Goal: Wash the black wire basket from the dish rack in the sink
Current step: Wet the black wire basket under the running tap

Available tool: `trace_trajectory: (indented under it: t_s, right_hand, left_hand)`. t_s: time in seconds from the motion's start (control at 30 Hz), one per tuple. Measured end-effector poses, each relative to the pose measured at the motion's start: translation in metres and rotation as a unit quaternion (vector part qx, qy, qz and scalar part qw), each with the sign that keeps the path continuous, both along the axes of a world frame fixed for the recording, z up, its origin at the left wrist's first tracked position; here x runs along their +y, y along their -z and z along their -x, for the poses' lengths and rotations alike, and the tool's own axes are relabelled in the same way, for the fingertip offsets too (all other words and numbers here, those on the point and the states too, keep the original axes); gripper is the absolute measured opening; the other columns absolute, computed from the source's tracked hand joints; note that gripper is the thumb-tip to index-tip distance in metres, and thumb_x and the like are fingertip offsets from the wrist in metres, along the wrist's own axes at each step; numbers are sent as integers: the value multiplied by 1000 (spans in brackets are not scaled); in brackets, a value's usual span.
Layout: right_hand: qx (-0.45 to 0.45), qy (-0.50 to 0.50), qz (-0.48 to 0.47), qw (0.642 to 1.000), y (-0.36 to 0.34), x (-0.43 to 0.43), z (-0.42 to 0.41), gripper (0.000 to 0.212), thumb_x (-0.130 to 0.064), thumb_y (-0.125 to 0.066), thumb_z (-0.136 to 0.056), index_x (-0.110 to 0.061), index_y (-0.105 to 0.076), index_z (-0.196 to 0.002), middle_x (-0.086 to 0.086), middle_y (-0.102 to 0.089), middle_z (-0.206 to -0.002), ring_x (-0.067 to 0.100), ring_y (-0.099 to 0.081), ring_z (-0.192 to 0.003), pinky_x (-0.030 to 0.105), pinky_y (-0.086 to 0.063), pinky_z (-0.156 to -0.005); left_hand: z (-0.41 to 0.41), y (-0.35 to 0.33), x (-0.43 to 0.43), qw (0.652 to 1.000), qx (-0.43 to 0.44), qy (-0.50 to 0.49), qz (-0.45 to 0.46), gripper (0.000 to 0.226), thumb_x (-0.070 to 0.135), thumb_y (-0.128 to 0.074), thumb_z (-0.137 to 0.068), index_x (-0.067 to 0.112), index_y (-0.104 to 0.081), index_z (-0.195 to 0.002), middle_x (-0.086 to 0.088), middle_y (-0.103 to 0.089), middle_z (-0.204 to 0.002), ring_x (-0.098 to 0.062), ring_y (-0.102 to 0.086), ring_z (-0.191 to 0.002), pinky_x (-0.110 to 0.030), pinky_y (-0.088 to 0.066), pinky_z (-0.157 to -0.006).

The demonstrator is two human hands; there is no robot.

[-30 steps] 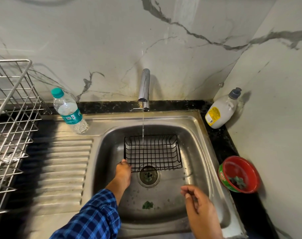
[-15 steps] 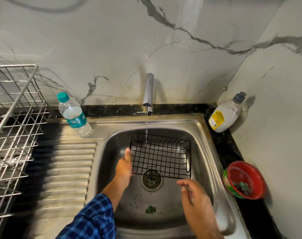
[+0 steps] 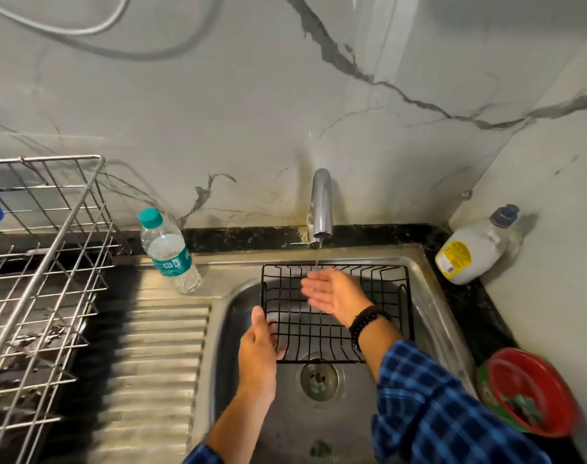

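The black wire basket (image 3: 318,333) is raised and tilted over the steel sink (image 3: 429,316), under the chrome tap (image 3: 321,205), from which a thin stream of water runs. My left hand (image 3: 259,349) grips the basket's near left corner, fingers curled round the wires. My right hand (image 3: 332,291) is held flat inside the basket with straight fingers, palm up under the water stream, a black bead bracelet on the wrist.
A wire dish rack (image 3: 40,262) stands at the left beside the ribbed drainboard (image 3: 151,363). A water bottle (image 3: 168,252) stands behind the drainboard. A white soap bottle (image 3: 476,249) and a red bowl (image 3: 526,393) sit on the right counter. The sink drain (image 3: 318,378) lies below the basket.
The left hand lifted and tilted the basket up toward the tap. The right hand moved from the sink's near side up into the basket, under the water.
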State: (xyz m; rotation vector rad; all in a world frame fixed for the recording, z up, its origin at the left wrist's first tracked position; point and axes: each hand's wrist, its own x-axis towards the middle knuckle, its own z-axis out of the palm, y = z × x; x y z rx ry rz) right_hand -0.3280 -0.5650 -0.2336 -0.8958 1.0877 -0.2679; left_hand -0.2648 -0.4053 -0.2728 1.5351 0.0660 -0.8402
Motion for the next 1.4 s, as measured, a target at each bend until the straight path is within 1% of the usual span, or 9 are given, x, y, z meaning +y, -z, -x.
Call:
trace_trajectory:
  t_s: [0.17,0.27,0.5,0.73,0.9,1.03,1.17,1.27,1.4]
  right_hand:
    - [103,213,86,968,11,17,-9,20,-11,-52,-94,-10,-71,-90,7,-74,-80,15,-67,-65,27,-53,-60]
    - [31,127,6,991,11,35,-19,16,-13,-52,-98,-7,-66,-97,10,-70,-88,19,-67,-72,31,-56,-68]
    - [11,-14,-48,999,13,19,-7,18,-20,-58,-97,-9,-69,-106,11,-75,-104,23,-72,-93,40,-54,-92]
    - [226,131,229,938,25,5,45,14,-17,-53,-94,-16,-66,-92,1,-68,-79,16,-59,-65,27,-45,-54]
    - [35,-146,37,988,25,47,2,19,-18,-53,-102,-10,-68,-92,12,-70,-87,17,-68,-70,30,-58,-67]
    - [36,-128,-85,987,14,20,19,36,-31,-51,-102,0,-68,-107,20,-72,-101,30,-69,-97,38,-57,-89]
    - [150,-80,71,983,0,11,34,38,-37,-60,-97,-2,-72,-95,13,-76,-86,21,-75,-78,28,-61,-65]
    - [320,-54,271,906,-5,0,50,34,-40,-56,-97,-10,-70,-88,5,-71,-76,18,-67,-68,26,-52,-58]
    - [344,-140,416,830,1,14,40,46,-36,-51,-99,-18,-44,-140,14,-45,-147,29,-53,-126,33,-49,-89]
  left_hand:
    - [4,-6,2,997,-60,40,-15,52,67,-37,-94,23,-64,-97,9,-60,-90,-5,-57,-78,-38,-57,-82]
    - [9,-5,1,993,-82,68,-52,60,73,-35,-91,21,-60,-76,10,-55,-66,-9,-53,-62,-49,-59,-80]
    - [11,7,-4,999,25,-7,-20,67,65,-41,-96,9,-67,-122,-6,-70,-109,-21,-65,-96,-41,-60,-83]
    - [18,-8,0,999,-29,-23,-2,61,60,-36,-99,16,-62,-132,-10,-60,-136,-23,-58,-124,-42,-53,-100]
    - [32,-19,-15,997,-57,1,43,61,63,-39,-92,16,-71,-114,-8,-77,-105,-22,-73,-101,-40,-59,-89]
    - [25,-11,-6,996,-15,-51,76,65,63,-40,-88,16,-66,-125,-7,-70,-125,-21,-66,-117,-31,-56,-90]
    - [36,-14,-10,992,-4,-73,105,71,64,-39,-87,14,-62,-133,-5,-66,-131,-21,-61,-125,-35,-54,-97]
    - [26,-18,-15,990,-37,-84,111,47,49,-37,-99,24,-60,-131,4,-68,-129,-10,-61,-123,-35,-49,-105]
    - [9,-23,-22,987,-48,-100,119,33,40,-34,-106,32,-59,-125,28,-70,-109,3,-60,-115,-35,-46,-107]
